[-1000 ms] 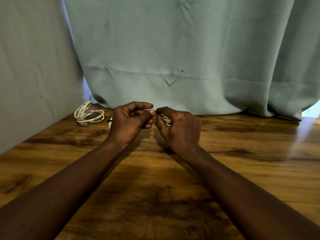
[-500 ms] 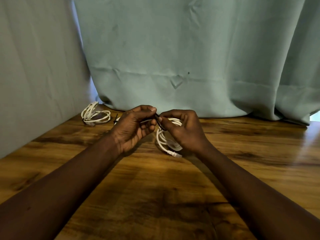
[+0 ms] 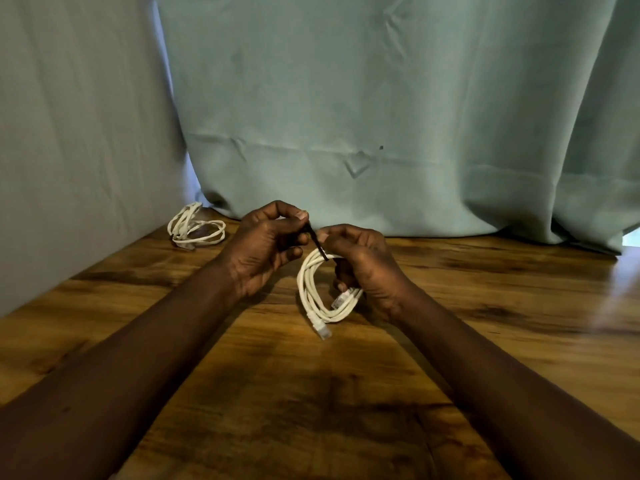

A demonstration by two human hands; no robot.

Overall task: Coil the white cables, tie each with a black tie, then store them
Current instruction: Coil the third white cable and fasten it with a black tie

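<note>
The right hand (image 3: 366, 268) grips a coil (image 3: 306, 289) of white cable. Its fingers curl round the strands at the coil's upper right, with the thumb on top. From that grip the coil hangs down and to the left as a loose oval of several turns. One plug (image 3: 323, 331) sticks out below the bottom of the oval, close over the table (image 3: 485, 306); I cannot tell whether it touches the wood. A second plug (image 3: 341, 300) sits inside the loop, just beside the curled fingers of the right hand.

The left hand (image 3: 264, 247) is beside the coil, not touching it. Its thumb and forefinger pinch the upper end of the tie (image 3: 317, 241), and the other fingers curl loosely toward the palm. The tie is a thin black strip, drawn straight on a slant from that pinch down and right to the top of the coil. There it meets the strands just by the right thumb. The fingers hide how far it wraps round the bundle.

A second coil (image 3: 195, 230) of white cable lies on the table at the far left, well apart from both hands, near the foot of the curtain (image 3: 381, 98). It is too small to tell whether it is tied.
</note>
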